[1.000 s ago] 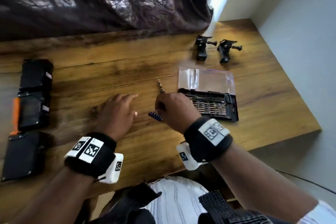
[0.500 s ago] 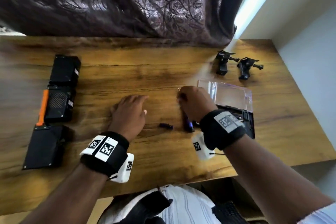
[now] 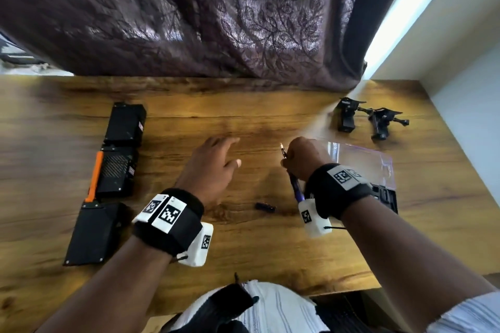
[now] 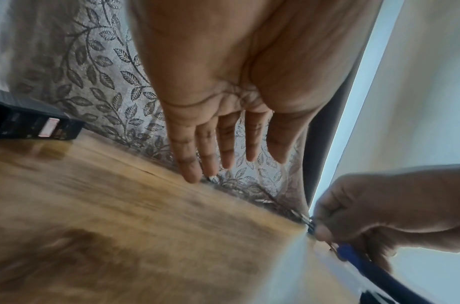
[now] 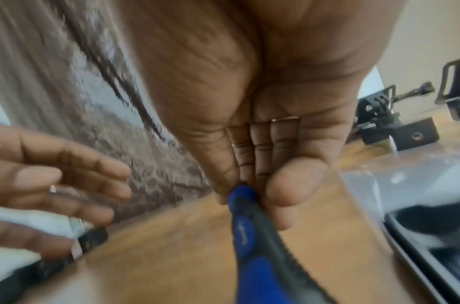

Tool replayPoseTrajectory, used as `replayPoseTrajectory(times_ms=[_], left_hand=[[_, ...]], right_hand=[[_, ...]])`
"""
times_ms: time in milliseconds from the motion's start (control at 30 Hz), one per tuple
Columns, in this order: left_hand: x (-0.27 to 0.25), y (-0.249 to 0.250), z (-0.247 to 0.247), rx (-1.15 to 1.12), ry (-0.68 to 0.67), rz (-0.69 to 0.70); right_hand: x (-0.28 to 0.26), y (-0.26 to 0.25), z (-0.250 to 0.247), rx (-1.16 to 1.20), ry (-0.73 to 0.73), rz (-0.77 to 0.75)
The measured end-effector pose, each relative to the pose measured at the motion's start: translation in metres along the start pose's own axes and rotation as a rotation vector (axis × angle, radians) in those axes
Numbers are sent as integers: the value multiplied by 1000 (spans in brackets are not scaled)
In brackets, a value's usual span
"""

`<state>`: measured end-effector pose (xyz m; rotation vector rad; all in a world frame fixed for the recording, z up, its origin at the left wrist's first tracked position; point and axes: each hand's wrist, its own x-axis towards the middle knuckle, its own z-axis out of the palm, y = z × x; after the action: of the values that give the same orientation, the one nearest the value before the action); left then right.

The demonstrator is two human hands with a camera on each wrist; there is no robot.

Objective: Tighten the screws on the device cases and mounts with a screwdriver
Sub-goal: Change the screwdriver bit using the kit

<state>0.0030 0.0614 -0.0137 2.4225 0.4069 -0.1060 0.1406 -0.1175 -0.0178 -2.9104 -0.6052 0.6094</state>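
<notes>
My right hand grips a blue and black screwdriver, its bit pointing up and away; the handle runs back toward the wrist. My left hand hovers open over the middle of the wooden table, fingers straight, holding nothing. Three black device cases lie in a column at the left: one at the back, one with an orange side, one nearest me. Two black mounts stand at the back right.
An open bit case with a clear lid lies just right of my right hand. A small dark piece rests on the table between my wrists. A patterned curtain hangs along the far edge; a wall bounds the right.
My right hand has lifted with the screwdriver, which now points more upright. A small dark piece lies on the table where the hand was. The left hand rose a little; the head view shifted.
</notes>
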Motion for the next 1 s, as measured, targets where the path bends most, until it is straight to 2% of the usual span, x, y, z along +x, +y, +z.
replayPoseTrajectory(times_ms=[167, 233, 300, 367, 433, 500, 633, 867, 1000], left_hand=[[15, 29, -20, -273, -16, 55], [18, 43, -26, -470, -59, 40], [18, 52, -30, -699, -122, 46], [16, 55, -31, -791, -132, 96], [14, 52, -34, -738, -60, 146], [13, 45, -37, -637, -14, 200], [9, 31, -47, -487, -33, 246], [1, 22, -56, -385, -51, 285], [-2, 20, -56, -339, -31, 300]], right_hand=[[-13, -14, -39, 335, 220, -218], [-22, -28, -52, 482, 299, -275], [-29, -42, -59, 658, 341, -300], [-35, -51, -62, 818, 343, -304], [-41, -55, -63, 911, 308, -305], [-47, -56, -65, 1029, 213, -304], [-54, -54, -68, 1140, 72, -299], [-61, -63, -71, 1260, 63, -247], [-63, -66, -71, 1177, 55, -285]])
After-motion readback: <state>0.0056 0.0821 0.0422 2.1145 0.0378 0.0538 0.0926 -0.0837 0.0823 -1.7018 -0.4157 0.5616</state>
